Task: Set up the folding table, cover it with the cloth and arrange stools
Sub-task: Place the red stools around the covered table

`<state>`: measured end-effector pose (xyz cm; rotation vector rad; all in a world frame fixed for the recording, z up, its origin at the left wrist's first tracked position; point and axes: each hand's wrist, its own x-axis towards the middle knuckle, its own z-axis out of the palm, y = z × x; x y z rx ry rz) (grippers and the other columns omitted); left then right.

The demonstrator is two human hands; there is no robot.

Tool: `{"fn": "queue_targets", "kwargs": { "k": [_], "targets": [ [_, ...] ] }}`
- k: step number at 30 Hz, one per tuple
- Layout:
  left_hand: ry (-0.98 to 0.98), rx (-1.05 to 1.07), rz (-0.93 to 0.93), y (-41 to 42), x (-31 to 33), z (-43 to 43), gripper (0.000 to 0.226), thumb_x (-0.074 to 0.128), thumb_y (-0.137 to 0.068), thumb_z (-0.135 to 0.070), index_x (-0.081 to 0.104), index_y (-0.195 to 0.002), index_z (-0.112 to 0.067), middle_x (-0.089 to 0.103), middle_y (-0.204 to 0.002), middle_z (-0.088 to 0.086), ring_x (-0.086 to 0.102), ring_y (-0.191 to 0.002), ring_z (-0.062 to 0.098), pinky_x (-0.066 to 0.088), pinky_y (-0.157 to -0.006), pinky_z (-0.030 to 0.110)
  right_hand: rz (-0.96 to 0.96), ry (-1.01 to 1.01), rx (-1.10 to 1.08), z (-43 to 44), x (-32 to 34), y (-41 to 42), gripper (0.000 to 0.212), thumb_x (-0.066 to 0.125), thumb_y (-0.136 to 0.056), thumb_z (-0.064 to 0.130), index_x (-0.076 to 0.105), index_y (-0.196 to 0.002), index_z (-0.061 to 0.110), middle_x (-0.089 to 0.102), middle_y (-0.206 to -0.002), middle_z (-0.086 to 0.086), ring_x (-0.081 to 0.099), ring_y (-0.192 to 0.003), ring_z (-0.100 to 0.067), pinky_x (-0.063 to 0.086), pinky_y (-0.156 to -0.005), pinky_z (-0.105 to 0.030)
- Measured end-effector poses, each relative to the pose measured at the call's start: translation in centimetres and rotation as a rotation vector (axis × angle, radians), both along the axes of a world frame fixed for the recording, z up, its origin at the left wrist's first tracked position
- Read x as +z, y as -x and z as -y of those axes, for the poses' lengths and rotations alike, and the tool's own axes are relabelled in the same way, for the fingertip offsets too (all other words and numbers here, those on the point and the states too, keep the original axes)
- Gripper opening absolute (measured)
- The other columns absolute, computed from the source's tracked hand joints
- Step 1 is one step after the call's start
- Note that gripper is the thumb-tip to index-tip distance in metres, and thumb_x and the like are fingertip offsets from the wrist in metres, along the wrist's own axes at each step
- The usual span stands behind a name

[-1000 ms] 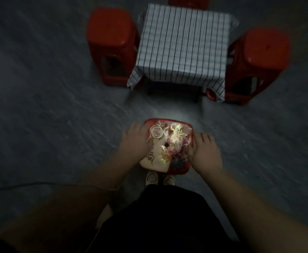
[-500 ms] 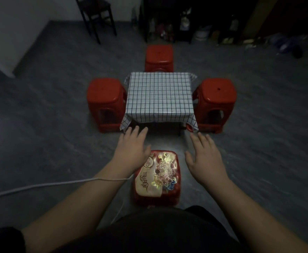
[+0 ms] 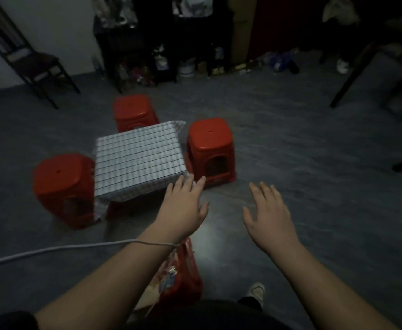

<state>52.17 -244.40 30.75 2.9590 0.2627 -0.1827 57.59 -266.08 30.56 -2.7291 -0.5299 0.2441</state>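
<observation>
A small table under a white checked cloth (image 3: pixel 138 160) stands on the grey floor. Three plain red stools surround it: one on the left (image 3: pixel 63 186), one behind (image 3: pixel 133 111), one on the right (image 3: pixel 210 148). A fourth red stool with a patterned seat (image 3: pixel 183 275) stands close to my legs, partly hidden by my left forearm. My left hand (image 3: pixel 183 207) hovers with straight fingers near the table's front right corner, holding nothing. My right hand (image 3: pixel 267 211) hovers beside it over bare floor, fingers spread, also empty.
A white cable (image 3: pixel 52 250) runs across the floor from the left to my left wrist. A dark wooden chair (image 3: pixel 26 58) stands at the back left, cluttered shelves (image 3: pixel 161 44) along the back wall, and dark chair legs (image 3: pixel 371 75) at the right.
Both hands let go of the patterned stool and lifted off it, fingers spread. My view swung up and to the right, so the table group now sits left of centre.
</observation>
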Motion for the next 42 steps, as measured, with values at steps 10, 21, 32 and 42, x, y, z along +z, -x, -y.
{"fn": "queue_targets", "kwargs": {
  "k": [10,21,32,42],
  "targets": [
    [0.09,-0.152,-0.019,-17.1,0.1,17.5,0.071,0.041,-0.098,-0.05,0.011,-0.158,-0.028,0.016,-0.165,0.006,0.012,-0.152,0.03,0.016,-0.121,0.05,0.002,0.054,-0.175,17.1,1.5,-12.1,0.067,0.042,-0.099,0.048,0.017,-0.158,0.028,0.016,-0.166,-0.002,0.006,-0.153,-0.023,0.015,-0.124,-0.043],
    [0.053,-0.193,-0.057,-28.9,-1.4,21.2,0.073,0.042,-0.097,-0.052,0.01,-0.158,-0.03,0.016,-0.165,0.007,0.012,-0.152,0.03,0.015,-0.12,0.049,-0.06,0.054,-0.203,20.0,0.5,-23.2,0.067,0.04,-0.1,0.049,0.015,-0.158,0.029,0.013,-0.166,0.0,0.002,-0.153,-0.022,0.015,-0.124,-0.045],
    [0.107,-0.157,-0.053,-47.7,-3.1,14.4,0.073,0.041,-0.097,-0.052,0.008,-0.157,-0.028,0.017,-0.164,0.008,0.013,-0.151,0.03,0.016,-0.121,0.049,-0.058,0.08,-0.114,12.5,-0.5,-44.7,0.067,0.043,-0.099,0.048,0.016,-0.158,0.03,0.014,-0.166,0.001,0.004,-0.153,-0.021,0.017,-0.123,-0.044],
    [0.116,-0.109,-0.112,-62.2,-4.4,8.4,0.071,0.039,-0.098,-0.05,0.007,-0.158,-0.028,0.014,-0.165,0.007,0.011,-0.152,0.027,0.015,-0.121,0.049,-0.09,0.123,-0.004,5.3,-1.0,-61.9,0.068,0.043,-0.1,0.048,0.013,-0.158,0.03,0.012,-0.167,0.001,0.003,-0.154,-0.021,0.017,-0.123,-0.043]
  ]
}}
